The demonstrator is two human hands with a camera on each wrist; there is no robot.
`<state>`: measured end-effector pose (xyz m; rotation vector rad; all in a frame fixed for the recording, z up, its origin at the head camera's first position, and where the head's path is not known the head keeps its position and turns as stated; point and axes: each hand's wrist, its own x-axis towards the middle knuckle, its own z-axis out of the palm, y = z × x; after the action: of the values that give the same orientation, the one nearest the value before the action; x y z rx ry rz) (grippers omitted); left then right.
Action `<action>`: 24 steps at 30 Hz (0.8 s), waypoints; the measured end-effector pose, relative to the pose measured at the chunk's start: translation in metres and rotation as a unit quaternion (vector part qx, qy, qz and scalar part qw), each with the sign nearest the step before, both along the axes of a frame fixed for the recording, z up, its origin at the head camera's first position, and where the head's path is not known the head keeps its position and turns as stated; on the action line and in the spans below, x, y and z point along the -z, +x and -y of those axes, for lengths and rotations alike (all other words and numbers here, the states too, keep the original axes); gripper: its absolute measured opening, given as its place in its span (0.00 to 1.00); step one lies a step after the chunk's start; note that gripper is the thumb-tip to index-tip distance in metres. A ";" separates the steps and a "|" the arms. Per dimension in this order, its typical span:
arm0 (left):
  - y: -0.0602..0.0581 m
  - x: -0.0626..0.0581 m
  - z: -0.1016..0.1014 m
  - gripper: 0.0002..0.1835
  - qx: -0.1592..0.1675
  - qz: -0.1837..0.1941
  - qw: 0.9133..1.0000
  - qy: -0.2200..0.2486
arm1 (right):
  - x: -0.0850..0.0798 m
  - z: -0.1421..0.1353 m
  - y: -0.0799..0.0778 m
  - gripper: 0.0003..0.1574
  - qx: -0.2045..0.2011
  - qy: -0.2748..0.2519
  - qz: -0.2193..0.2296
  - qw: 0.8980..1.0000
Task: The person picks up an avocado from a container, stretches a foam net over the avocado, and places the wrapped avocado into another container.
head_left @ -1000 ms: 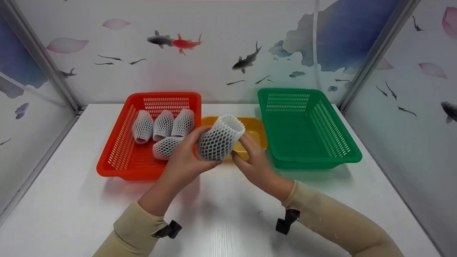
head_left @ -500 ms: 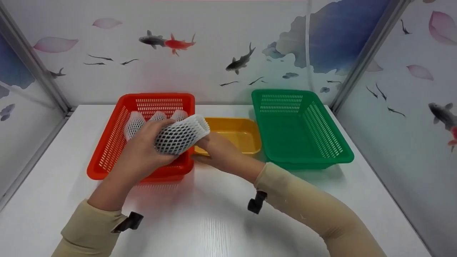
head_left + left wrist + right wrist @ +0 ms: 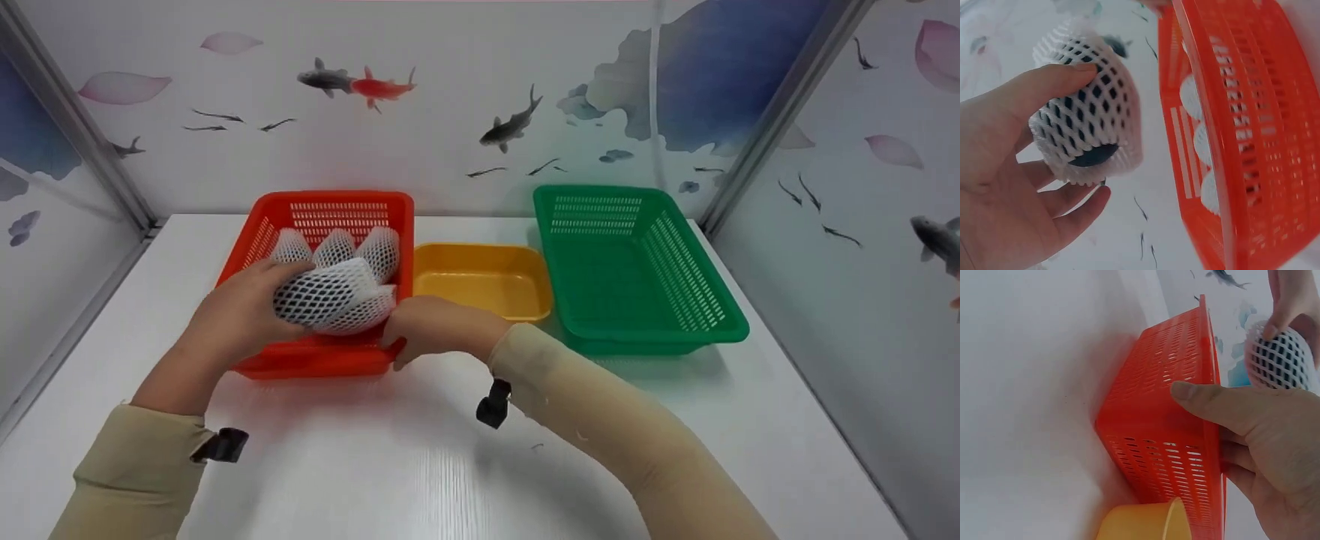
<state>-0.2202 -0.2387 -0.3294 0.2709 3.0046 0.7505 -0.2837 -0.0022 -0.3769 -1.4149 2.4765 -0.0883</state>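
My left hand (image 3: 240,307) grips a dark rounded thing in a white foam net sleeve (image 3: 322,292), over the front of the red basket (image 3: 322,360). Its dark surface shows through the mesh and at the sleeve's open end in the left wrist view, where the thumb (image 3: 1075,76) lies across the net. With my right hand (image 3: 435,326) I hold the basket's front right corner. In the right wrist view that thumb (image 3: 1196,391) is outside the rim and the fingers are inside. Inside the basket lie several more white net-sleeved pieces (image 3: 379,251), partly hidden by the held one.
A yellow tray (image 3: 480,285) stands between the red basket and a green basket (image 3: 615,337) on the right. All three rest on a white table (image 3: 465,450). Printed wall panels (image 3: 450,172) with fish close in the back and sides.
Both hands have moved left from in front of the yellow tray, the left carrying the net-sleeved piece over the red basket. The right hand has left the sleeve and taken the basket's corner.
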 end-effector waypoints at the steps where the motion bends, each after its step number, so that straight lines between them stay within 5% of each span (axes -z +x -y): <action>1: -0.002 0.002 0.004 0.48 0.002 0.007 1.000 -0.009 | -0.002 0.001 0.000 0.18 0.006 0.006 0.007 1.000; 13: -0.026 0.025 0.034 0.46 0.033 0.111 0.991 -0.073 | -0.007 0.007 0.000 0.21 0.069 0.014 0.069 0.995; 24: -0.043 0.024 0.035 0.46 0.027 0.238 0.967 -0.090 | -0.010 0.010 -0.003 0.19 0.068 0.025 0.070 0.995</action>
<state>-0.2634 -0.2740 -0.3530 0.1384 2.5730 0.4522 -0.2870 -0.0124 -0.3664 -1.1764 2.4393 -0.1484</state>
